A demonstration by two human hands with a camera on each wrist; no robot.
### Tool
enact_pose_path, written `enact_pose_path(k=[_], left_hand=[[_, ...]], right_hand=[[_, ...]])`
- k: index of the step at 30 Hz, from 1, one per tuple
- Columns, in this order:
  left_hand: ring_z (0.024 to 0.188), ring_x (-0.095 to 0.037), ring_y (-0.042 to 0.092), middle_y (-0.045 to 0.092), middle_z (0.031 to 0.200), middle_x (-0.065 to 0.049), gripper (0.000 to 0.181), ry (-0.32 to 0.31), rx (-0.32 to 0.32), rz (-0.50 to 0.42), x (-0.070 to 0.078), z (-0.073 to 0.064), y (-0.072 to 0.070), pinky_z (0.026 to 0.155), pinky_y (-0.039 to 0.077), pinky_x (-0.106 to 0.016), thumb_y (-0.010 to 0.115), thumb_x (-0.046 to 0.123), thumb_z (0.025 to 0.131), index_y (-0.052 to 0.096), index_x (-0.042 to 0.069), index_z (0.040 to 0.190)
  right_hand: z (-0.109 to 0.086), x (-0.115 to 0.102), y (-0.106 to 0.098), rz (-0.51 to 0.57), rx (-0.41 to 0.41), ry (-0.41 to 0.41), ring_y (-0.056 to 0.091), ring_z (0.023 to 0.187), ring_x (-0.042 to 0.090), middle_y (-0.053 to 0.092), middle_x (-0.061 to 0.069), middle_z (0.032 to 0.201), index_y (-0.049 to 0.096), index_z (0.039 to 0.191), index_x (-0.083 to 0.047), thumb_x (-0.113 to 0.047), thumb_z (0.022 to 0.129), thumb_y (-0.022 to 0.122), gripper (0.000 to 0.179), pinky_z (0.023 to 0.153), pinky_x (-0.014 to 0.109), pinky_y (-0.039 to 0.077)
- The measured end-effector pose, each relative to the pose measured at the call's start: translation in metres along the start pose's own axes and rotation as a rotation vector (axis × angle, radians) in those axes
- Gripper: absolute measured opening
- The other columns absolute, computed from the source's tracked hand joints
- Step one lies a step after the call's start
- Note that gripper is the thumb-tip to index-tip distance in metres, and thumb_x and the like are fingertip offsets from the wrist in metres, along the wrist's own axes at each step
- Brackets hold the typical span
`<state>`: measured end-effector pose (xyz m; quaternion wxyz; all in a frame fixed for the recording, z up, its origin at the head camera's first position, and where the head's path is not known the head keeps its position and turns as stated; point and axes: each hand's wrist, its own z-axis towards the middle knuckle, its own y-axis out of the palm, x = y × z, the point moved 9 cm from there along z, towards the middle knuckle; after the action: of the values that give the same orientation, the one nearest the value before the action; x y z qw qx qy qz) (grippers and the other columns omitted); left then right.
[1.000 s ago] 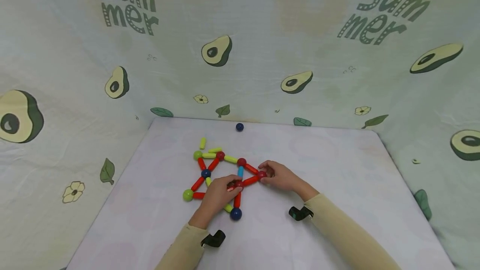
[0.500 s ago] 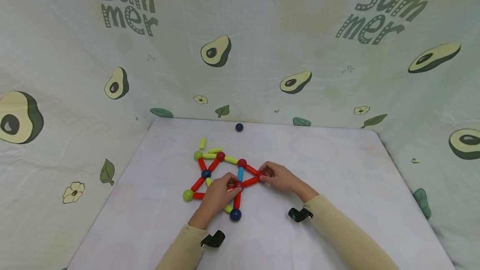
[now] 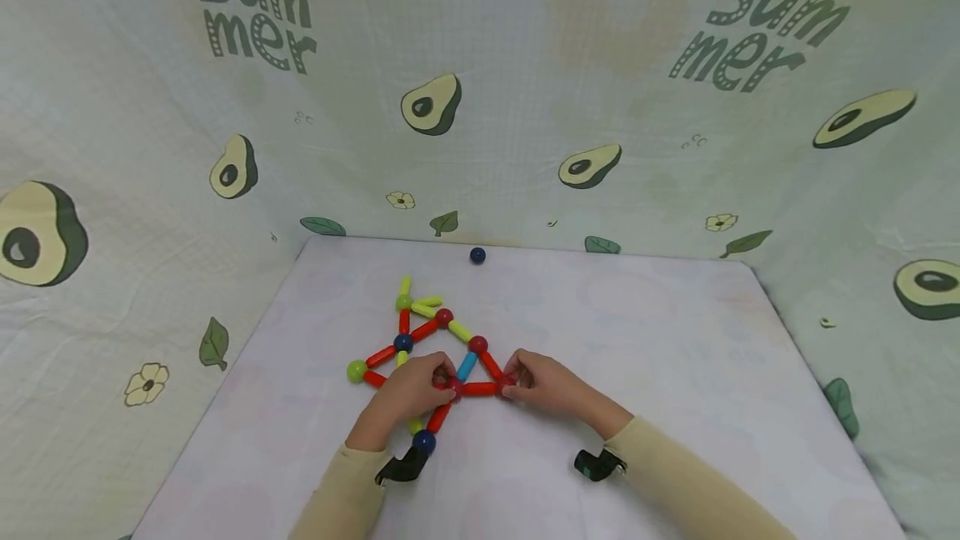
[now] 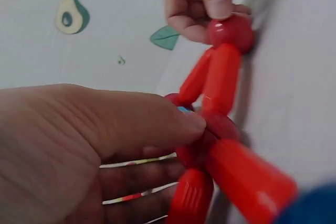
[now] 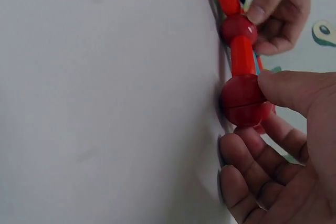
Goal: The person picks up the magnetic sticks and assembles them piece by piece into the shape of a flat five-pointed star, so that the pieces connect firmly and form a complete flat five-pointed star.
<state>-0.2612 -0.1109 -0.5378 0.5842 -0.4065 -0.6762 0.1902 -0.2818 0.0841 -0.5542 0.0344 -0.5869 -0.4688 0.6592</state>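
Observation:
A flat frame of coloured rods and balls lies on the table. My left hand (image 3: pixel 408 394) pinches a red ball (image 4: pixel 223 127) on its near side between thumb and fingers. At the frame's right corner, another red ball (image 5: pixel 242 98) is held between the thumb and fingers of my right hand (image 3: pixel 547 382). A red rod (image 3: pixel 479 389) joins these two balls. Beyond it, a third red ball (image 3: pixel 478 344) is linked by a light blue rod (image 3: pixel 467 367) and a red rod. My left hand hides part of the frame's middle.
A loose dark blue ball (image 3: pixel 477 256) lies near the table's far edge. Yellow-green rods (image 3: pixel 406 285) lie by the green ball (image 3: pixel 404 302) at the frame's far end. A patterned cloth (image 3: pixel 510 65) rises behind the table (image 3: pixel 675 340).
The frame has turned clockwise and shifted left, its right corner coming nearer to me. Both hands moved left with it, still holding their balls. The far green ball now meets a formerly separate yellow-green rod.

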Motion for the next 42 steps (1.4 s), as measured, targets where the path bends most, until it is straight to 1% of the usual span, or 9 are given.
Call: enact_pose_path(k=[4,8,12,16,23,28,32,36,42], left_hand=[[0.094,-0.020,0.062,0.069,0.109,-0.003,0.040,-0.032,0.080,0.016,-0.003,0.002,-0.010,0.080,0.056,-0.038,0.077,0.033,0.091,0.064,0.015,0.124],[0.099,-0.024,0.065,0.070,0.115,-0.007,0.049,-0.019,0.166,0.077,0.006,0.003,-0.010,0.084,0.056,-0.043,0.075,0.037,0.092,0.063,0.016,0.135],[0.093,-0.023,0.065,0.071,0.112,-0.007,0.046,-0.021,0.215,0.142,0.012,0.006,-0.005,0.080,0.056,-0.042,0.075,0.036,0.092,0.066,0.018,0.133],[0.084,-0.019,0.061,0.072,0.110,-0.005,0.040,-0.048,0.259,0.197,0.010,0.009,-0.004,0.073,0.054,-0.036,0.077,0.035,0.092,0.070,0.018,0.127],[0.081,-0.017,0.060,0.072,0.103,-0.002,0.036,-0.067,0.263,0.171,0.008,0.007,-0.005,0.071,0.053,-0.032,0.079,0.032,0.090,0.072,0.017,0.122],[0.083,-0.017,0.060,0.071,0.101,-0.001,0.033,-0.033,0.252,0.146,0.007,0.005,-0.003,0.072,0.053,-0.033,0.079,0.031,0.090,0.072,0.018,0.120],[0.086,-0.016,0.060,0.070,0.099,0.002,0.032,-0.010,0.253,0.116,0.001,0.005,-0.002,0.076,0.053,-0.034,0.077,0.032,0.092,0.072,0.020,0.120],[0.087,-0.014,0.058,0.067,0.099,0.006,0.031,0.005,0.265,0.047,-0.004,0.005,0.001,0.076,0.051,-0.031,0.076,0.034,0.092,0.072,0.022,0.121],[0.087,-0.012,0.057,0.065,0.099,0.009,0.032,0.010,0.299,-0.045,-0.015,0.003,0.001,0.074,0.050,-0.026,0.076,0.035,0.092,0.071,0.025,0.122]], right_hand=[[-0.004,-0.016,0.016,-0.004,0.002,-0.048,0.056,0.074,0.008,0.060,-0.011,0.082,0.062,0.106,-0.023,-0.042,0.091,0.077,0.028,0.066,0.025,0.050],[-0.006,-0.031,0.031,-0.003,-0.018,-0.122,0.056,0.075,0.003,0.061,-0.015,0.084,0.064,0.106,-0.023,-0.038,0.090,0.078,0.026,0.069,0.023,0.051],[-0.006,-0.041,0.039,0.009,-0.076,-0.184,0.059,0.080,0.001,0.064,-0.017,0.091,0.067,0.110,-0.023,-0.031,0.094,0.076,0.020,0.075,0.022,0.052],[0.007,-0.037,0.031,0.017,-0.076,-0.178,0.059,0.083,0.003,0.064,-0.016,0.091,0.068,0.113,-0.022,-0.028,0.099,0.069,0.015,0.077,0.023,0.052],[0.057,-0.011,-0.009,-0.008,0.100,-0.053,0.058,0.088,0.010,0.063,-0.008,0.094,0.067,0.114,-0.018,-0.022,0.101,0.065,0.014,0.080,0.029,0.051],[0.099,-0.007,-0.026,-0.076,0.123,-0.019,0.059,0.095,0.013,0.065,-0.003,0.106,0.066,0.121,-0.016,-0.022,0.100,0.066,0.022,0.086,0.032,0.052],[0.137,-0.022,-0.025,-0.144,0.094,-0.061,0.060,0.107,0.018,0.064,0.002,0.123,0.064,0.131,-0.014,-0.023,0.100,0.066,0.032,0.095,0.035,0.051],[0.169,-0.042,-0.015,-0.257,0.063,-0.124,0.058,0.122,0.023,0.061,0.005,0.138,0.062,0.137,-0.015,-0.020,0.100,0.065,0.037,0.106,0.039,0.045],[0.202,-0.060,0.007,-0.425,0.037,-0.142,0.055,0.118,0.021,0.064,0.001,0.131,0.067,0.132,-0.019,-0.019,0.100,0.063,0.032,0.104,0.035,0.045]])
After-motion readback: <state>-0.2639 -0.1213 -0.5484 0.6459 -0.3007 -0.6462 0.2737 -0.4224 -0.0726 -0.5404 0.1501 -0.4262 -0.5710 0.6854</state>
